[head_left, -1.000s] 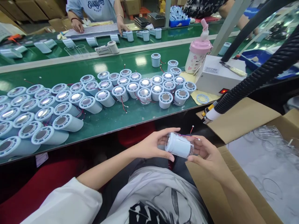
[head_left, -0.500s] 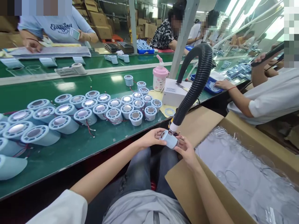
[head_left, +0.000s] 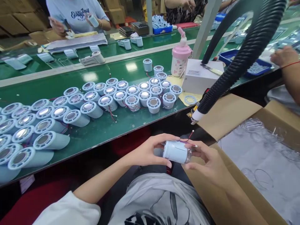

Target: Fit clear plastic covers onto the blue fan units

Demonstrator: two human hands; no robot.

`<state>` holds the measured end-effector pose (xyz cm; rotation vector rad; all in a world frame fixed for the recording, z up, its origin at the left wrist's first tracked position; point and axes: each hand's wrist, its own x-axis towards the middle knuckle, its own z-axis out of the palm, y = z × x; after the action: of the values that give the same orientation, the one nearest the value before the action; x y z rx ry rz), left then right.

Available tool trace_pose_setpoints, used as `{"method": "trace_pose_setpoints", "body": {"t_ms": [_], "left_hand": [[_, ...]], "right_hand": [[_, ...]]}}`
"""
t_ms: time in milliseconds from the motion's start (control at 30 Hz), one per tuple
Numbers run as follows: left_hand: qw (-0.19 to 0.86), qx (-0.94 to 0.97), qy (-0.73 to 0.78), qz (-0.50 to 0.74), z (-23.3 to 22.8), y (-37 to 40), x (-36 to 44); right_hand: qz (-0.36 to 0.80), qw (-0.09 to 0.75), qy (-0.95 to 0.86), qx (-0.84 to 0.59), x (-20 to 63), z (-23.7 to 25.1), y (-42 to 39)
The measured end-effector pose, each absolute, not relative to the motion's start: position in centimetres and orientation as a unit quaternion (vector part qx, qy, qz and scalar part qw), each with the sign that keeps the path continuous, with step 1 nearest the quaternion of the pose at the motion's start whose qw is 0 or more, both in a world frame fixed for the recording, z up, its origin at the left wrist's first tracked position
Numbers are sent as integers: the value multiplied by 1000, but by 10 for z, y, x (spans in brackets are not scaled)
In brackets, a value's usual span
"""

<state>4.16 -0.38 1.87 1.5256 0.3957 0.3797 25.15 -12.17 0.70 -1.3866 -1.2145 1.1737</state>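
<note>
Both of my hands hold one pale blue cylinder (head_left: 174, 151) over my lap, lying on its side. My left hand (head_left: 150, 151) grips its left end with thumb and fingers. My right hand (head_left: 206, 156) holds the right end, where a clear cap sits. A thin red wire (head_left: 189, 136) sticks up from the cylinder. The white nozzle of a black ribbed hose (head_left: 195, 116) hangs just above and to the right of it.
Many similar blue cylinders (head_left: 131, 100) stand in rows on the green bench (head_left: 98, 128). A pink bottle (head_left: 179, 56) and white box (head_left: 199, 78) stand behind. A cardboard box of clear parts (head_left: 257, 150) is at my right. Other people work across and beside.
The cylinder was at the hose nozzle half a second ago; now both hands hold it lower, away from the nozzle, turned on its side. The view has tilted down.
</note>
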Motion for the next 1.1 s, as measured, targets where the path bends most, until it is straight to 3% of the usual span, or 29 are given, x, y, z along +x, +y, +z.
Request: {"method": "trace_pose_setpoints", "body": {"t_ms": [600, 833, 1100], "left_hand": [[668, 707, 140, 183, 26, -13, 32], [668, 709, 119, 193, 23, -14, 30], [682, 697, 113, 189, 22, -14, 29]], "right_hand": [[633, 481, -351, -494, 241, 16, -122], [688, 434, -307, -493, 236, 16, -122], [721, 436, -260, -471, 226, 18, -117]]}}
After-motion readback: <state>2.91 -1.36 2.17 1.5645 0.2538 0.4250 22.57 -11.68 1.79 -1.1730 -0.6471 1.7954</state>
